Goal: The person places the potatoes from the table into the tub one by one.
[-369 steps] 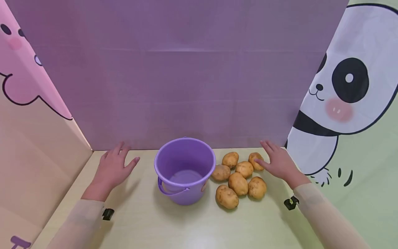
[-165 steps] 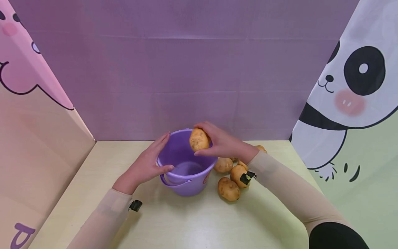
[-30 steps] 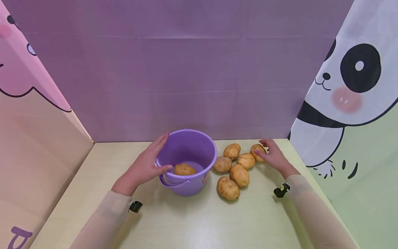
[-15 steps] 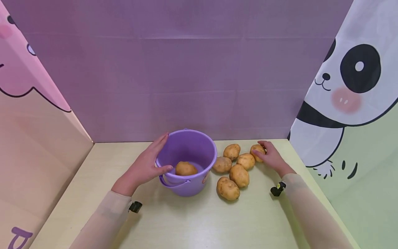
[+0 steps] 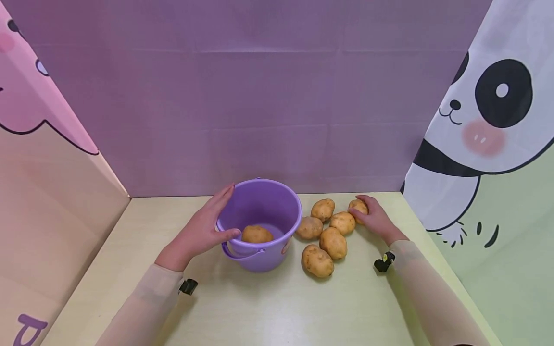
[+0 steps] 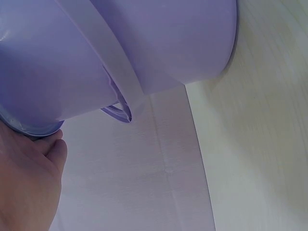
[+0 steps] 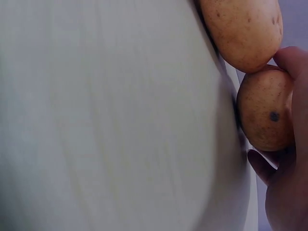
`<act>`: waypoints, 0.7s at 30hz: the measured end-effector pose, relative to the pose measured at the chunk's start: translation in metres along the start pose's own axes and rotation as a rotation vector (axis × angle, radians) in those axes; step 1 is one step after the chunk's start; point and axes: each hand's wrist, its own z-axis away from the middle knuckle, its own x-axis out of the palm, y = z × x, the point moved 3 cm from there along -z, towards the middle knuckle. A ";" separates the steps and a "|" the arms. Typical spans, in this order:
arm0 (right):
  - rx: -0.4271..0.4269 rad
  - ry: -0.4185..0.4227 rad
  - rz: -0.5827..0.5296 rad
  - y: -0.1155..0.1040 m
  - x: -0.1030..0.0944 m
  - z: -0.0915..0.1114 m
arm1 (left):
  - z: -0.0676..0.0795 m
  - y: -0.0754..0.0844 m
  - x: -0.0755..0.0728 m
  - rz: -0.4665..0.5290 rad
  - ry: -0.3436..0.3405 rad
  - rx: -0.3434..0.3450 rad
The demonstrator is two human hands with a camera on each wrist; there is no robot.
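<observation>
A purple bucket (image 5: 259, 259) stands on the table with one potato (image 5: 257, 234) lying inside. My left hand (image 5: 196, 235) rests against its left rim, fingers extended toward the back and thumb across the front left edge. In the left wrist view the bucket's wall and handle (image 6: 113, 53) fill the upper part. At the far right of the pile, my right hand (image 5: 377, 222) has thumb and fingers around a small potato (image 5: 358, 208). The right wrist view shows this potato (image 7: 264, 113), with a dark spot, against a larger one (image 7: 245, 33).
Several other potatoes (image 5: 333, 243) lie grouped between the bucket and my right hand. The pale table (image 5: 259, 312) meets a purple back wall (image 5: 268, 115). Printed side panels, one with a panda (image 5: 480, 144), border the space.
The bucket was bare inside at first; later my right hand carried a potato over it, which now lies within. That hand has returned to the pile and closed in around the small potato.
</observation>
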 end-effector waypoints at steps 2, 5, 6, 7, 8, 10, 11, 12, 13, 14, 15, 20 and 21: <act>0.009 -0.005 -0.011 0.001 0.001 0.000 | 0.000 0.000 0.000 -0.005 -0.003 -0.001; 0.018 -0.002 -0.032 0.004 0.003 -0.001 | 0.000 0.000 0.000 -0.005 -0.002 0.004; 0.019 0.002 -0.036 0.005 0.003 -0.001 | 0.000 0.001 0.000 -0.005 -0.001 0.004; 0.019 0.005 -0.039 0.005 0.003 -0.002 | -0.001 0.000 0.000 -0.005 0.001 0.005; 0.019 0.010 -0.042 0.006 0.004 -0.003 | -0.001 0.000 0.000 -0.003 0.002 0.005; 0.019 0.014 -0.046 0.007 0.005 -0.004 | -0.001 0.000 -0.001 0.001 0.005 0.006; 0.019 0.016 -0.045 0.007 0.005 -0.005 | -0.001 0.000 -0.001 0.002 0.005 0.006; 0.020 0.019 -0.047 0.007 0.005 -0.005 | -0.001 -0.001 -0.001 0.001 0.006 0.008; 0.017 0.021 -0.048 0.007 0.005 -0.005 | -0.001 -0.001 -0.001 0.001 0.008 0.011; 0.015 0.025 -0.050 0.007 0.004 -0.005 | -0.001 -0.002 0.000 0.001 0.010 0.013; 0.016 0.029 -0.055 0.007 0.004 -0.005 | -0.001 -0.002 0.000 0.001 0.011 0.015; 0.022 0.055 -0.074 0.008 0.002 -0.003 | 0.000 -0.002 0.001 0.001 0.013 0.016; 0.023 0.059 -0.077 0.008 0.001 -0.002 | 0.000 -0.002 0.001 0.001 0.013 0.017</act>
